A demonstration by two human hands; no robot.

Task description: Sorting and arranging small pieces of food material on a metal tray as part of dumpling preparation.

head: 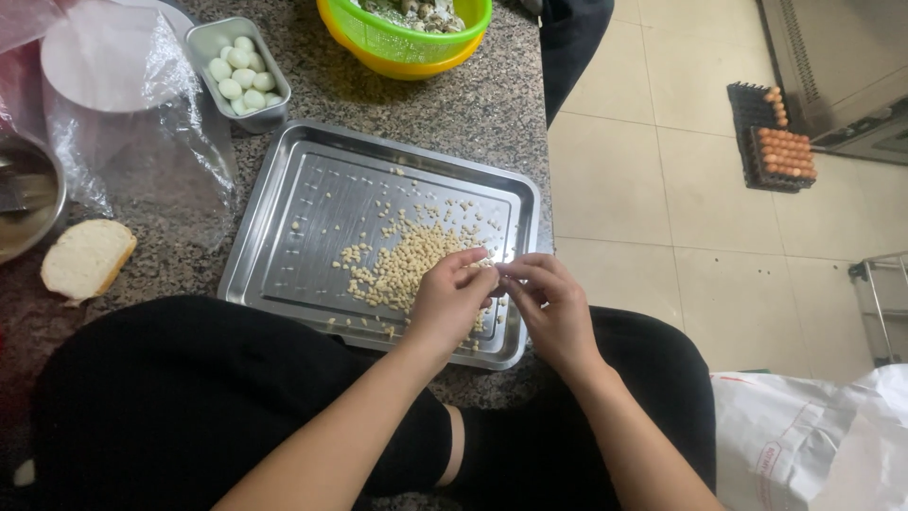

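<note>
My left hand [452, 301] and my right hand [555, 305] meet fingertip to fingertip over the near right corner of a steel tray [303, 180]. Between them they pinch a small pale egg [492, 266], mostly hidden by the fingers. A heap of pale shell bits [402, 265] lies on the tray just left of the hands. A small steel tub of peeled white eggs [242, 72] stands behind the tray's far left corner. My dark-clothed knees are below the counter edge.
A green colander in a yellow bowl [407, 43] stands at the back of the granite counter [473, 104]. A bread slice [87, 257], a clear plastic bag [142, 142] and a metal bowl [28, 203] are on the left. Egg trays [776, 142] lie on the tiled floor.
</note>
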